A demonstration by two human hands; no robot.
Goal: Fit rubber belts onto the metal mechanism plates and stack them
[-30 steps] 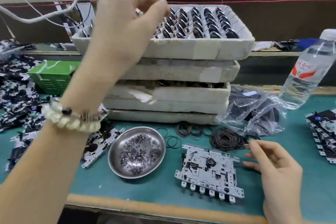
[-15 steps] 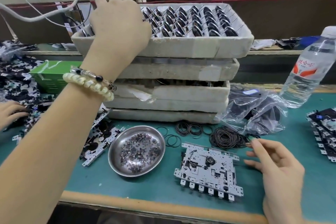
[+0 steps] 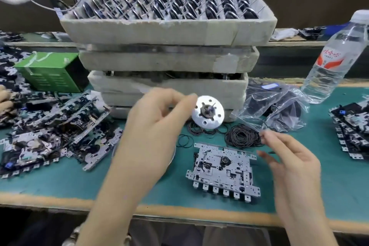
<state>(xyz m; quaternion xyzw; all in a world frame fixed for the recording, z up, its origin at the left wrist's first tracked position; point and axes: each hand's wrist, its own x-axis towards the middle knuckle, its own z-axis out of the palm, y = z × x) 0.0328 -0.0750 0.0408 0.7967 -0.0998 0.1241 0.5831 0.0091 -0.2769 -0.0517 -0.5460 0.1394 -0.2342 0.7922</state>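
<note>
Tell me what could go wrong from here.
The left hand pinches the disc only by its rim; it may slip and drop onto the belts. The plate lies unheld, so it may shift when the disc goes in. The top tray overhangs the stack and might tip if bumped.

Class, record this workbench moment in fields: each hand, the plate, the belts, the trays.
Left hand: pinches a round metal disc, raised above the table
Right hand: fingers loosely spread, blurred, just right of the plate
Plate: flat on the green table
Belts: loose black pile behind the plate
Trays: foam stack at the back, top one full of round parts
</note>
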